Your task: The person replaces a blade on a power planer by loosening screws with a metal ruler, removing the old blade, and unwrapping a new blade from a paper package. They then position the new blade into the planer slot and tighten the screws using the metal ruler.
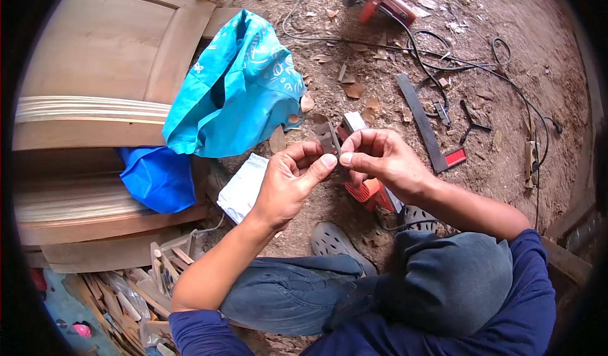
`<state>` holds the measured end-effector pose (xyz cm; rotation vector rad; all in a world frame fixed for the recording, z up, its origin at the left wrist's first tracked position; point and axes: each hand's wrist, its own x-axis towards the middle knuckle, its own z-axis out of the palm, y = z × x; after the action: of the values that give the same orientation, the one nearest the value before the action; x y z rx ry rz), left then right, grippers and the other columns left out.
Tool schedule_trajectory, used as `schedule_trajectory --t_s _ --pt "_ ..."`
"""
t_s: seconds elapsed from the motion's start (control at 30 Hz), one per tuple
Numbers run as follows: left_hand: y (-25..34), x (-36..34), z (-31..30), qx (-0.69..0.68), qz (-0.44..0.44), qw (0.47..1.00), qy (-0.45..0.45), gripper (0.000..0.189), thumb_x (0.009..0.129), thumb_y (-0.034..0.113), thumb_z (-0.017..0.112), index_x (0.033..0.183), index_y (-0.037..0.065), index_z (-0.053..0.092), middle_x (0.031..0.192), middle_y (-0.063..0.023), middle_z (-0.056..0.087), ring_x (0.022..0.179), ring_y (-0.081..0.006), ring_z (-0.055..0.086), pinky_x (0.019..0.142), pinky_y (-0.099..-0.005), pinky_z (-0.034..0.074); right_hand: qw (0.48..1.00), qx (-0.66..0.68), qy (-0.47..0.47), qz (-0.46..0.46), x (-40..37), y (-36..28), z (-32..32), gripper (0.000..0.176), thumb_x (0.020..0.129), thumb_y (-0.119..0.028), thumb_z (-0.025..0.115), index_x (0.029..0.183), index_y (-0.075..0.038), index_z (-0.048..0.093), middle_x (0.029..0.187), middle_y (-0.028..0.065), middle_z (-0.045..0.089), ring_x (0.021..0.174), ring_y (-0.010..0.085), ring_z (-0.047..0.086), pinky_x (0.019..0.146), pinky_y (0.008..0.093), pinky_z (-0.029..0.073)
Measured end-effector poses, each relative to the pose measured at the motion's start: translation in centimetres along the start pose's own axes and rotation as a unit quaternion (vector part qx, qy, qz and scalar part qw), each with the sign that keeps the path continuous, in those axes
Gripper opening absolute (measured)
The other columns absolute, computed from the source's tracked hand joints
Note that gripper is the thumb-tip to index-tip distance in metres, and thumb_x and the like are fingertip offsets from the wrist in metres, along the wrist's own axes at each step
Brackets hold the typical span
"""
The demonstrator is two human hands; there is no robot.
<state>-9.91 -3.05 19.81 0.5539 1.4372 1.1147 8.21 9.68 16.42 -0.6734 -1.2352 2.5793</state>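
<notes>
In front of my knees, my left hand (288, 180) pinches a small grey metal plate (328, 139), perhaps a hinge, between thumb and fingers. My right hand (387, 161) meets it from the other side, thumb and finger closed on the plate's edge. Fingers cover part of the piece, so its full shape is hidden. Beneath my right hand lies a red power tool (367, 194), partly covered by the hand and wrist. A white packet (244, 188) rests on the ground beside my left forearm.
Stacked wooden panels (107, 46) stand at left, with a turquoise bag (237, 93) and a blue bag (158, 182) on them. A try square (421, 122), a black T-shaped tool (474, 125), another red power tool (383, 5) and cables (468, 62) lie right. Wood scraps (130, 299) fill the lower left.
</notes>
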Motion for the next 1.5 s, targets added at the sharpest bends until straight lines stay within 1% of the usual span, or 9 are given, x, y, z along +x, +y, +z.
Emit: schedule_trajectory --t_s 0.13,0.2,0.33,0.47,0.53,0.7,0.87,1.13,1.5 --pt "0.6 -0.2 0.8 0.028 0.004 0.998 -0.052 0.03 0.099 0.015 0.075 0.124 -0.001 0.068 0.109 -0.005 0.075 0.099 -0.009 0.067 0.089 -0.0275 0.054 0.999 -0.047 0.022 0.018 0.3 0.4 -0.3 0.03 0.106 -0.032 0.064 0.098 -0.004 0.068 0.083 0.0017 0.069 0.07 0.0072 0.064 0.064 0.0245 0.054" --pt "0.8 -0.3 1.1 0.034 -0.012 0.998 -0.055 0.03 0.1 0.014 0.072 0.127 0.0 0.067 0.112 -0.0057 0.075 0.102 -0.0103 0.068 0.093 -0.0287 0.055 0.993 0.101 0.058 -0.019 0.7 0.9 -0.7 0.035 0.108 -0.037 0.06 0.101 -0.004 0.067 0.083 0.0025 0.069 0.068 0.0082 0.065 0.062 0.0249 0.055" --pt "1.9 -0.5 1.5 -0.1 -0.039 0.992 -0.058 0.025 0.105 0.017 0.065 0.126 0.004 0.066 0.11 -0.0044 0.073 0.102 -0.0136 0.071 0.093 -0.0318 0.057 0.985 0.167 -0.029 -0.034 0.7 1.0 -1.7 0.036 0.109 -0.034 0.057 0.126 -0.003 0.064 0.112 0.0035 0.068 0.099 0.0099 0.066 0.084 0.0256 0.054" --pt "0.2 0.0 0.2 -0.192 -0.061 0.97 -0.137 0.028 0.107 0.018 0.062 0.132 0.005 0.066 0.112 -0.0029 0.074 0.105 -0.0148 0.072 0.095 -0.0336 0.058 0.972 0.213 -0.097 -0.03 1.1 2.2 -1.5 0.037 0.106 -0.032 0.063 0.131 -0.006 0.059 0.113 0.0026 0.066 0.1 0.0136 0.066 0.086 0.0298 0.055" --pt "-0.5 0.1 0.1 -0.2 -0.07 0.965 -0.152 0.028 0.107 0.019 0.063 0.131 0.006 0.066 0.111 -0.001 0.074 0.105 -0.0137 0.072 0.09 -0.0297 0.058 0.939 0.287 -0.187 -0.014 1.4 2.8 -1.7 0.046 0.099 -0.033 0.073 0.136 -0.01 0.056 0.13 0.0066 0.064 0.115 0.0182 0.063 0.095 0.038 0.053" --pt "-0.9 0.3 0.3 -0.2 -0.084 0.963 -0.162 0.032 0.106 0.021 0.062 0.135 0.005 0.062 0.116 -0.0047 0.073 0.109 -0.0171 0.071 0.105 -0.0393 0.056 0.938 0.308 -0.153 0.038 1.2 2.5 -1.6 0.055 0.091 -0.021 0.083 0.138 -0.013 0.054 0.135 0.0042 0.062 0.128 0.0213 0.061 0.107 0.0442 0.051" --pt "-0.3 0.1 1.5 -0.214 -0.088 0.963 -0.141 0.026 0.107 0.015 0.062 0.131 0.005 0.066 0.115 -0.0009 0.073 0.101 -0.0114 0.071 0.086 -0.0261 0.057 0.942 0.302 -0.14 0.038 1.2 2.7 -1.6 0.057 0.09 -0.02 0.084 0.138 -0.014 0.054 0.137 0.0046 0.062 0.129 0.0222 0.06 0.108 0.0428 0.051" --pt "-1.4 0.3 0.5 -0.201 -0.074 0.962 -0.171 0.033 0.108 0.023 0.06 0.136 0.007 0.062 0.122 -0.0036 0.072 0.113 -0.0151 0.07 0.104 -0.0372 0.056 0.942 0.306 -0.136 0.03 1.3 3.1 -1.7 0.057 0.089 -0.019 0.085 0.138 -0.015 0.054 0.136 0.0039 0.063 0.129 0.0225 0.061 0.106 0.0413 0.052" --pt "-1.1 0.3 0.9 -0.195 -0.067 0.965 -0.164 0.031 0.109 0.02 0.057 0.136 0.007 0.063 0.124 -0.0035 0.071 0.114 -0.0149 0.069 0.106 -0.0375 0.056 0.949 0.278 -0.149 -0.007 1.3 2.1 -1.0 0.053 0.084 -0.022 0.09 0.125 -0.015 0.057 0.129 0.0018 0.061 0.123 0.0193 0.062 0.101 0.0384 0.055"
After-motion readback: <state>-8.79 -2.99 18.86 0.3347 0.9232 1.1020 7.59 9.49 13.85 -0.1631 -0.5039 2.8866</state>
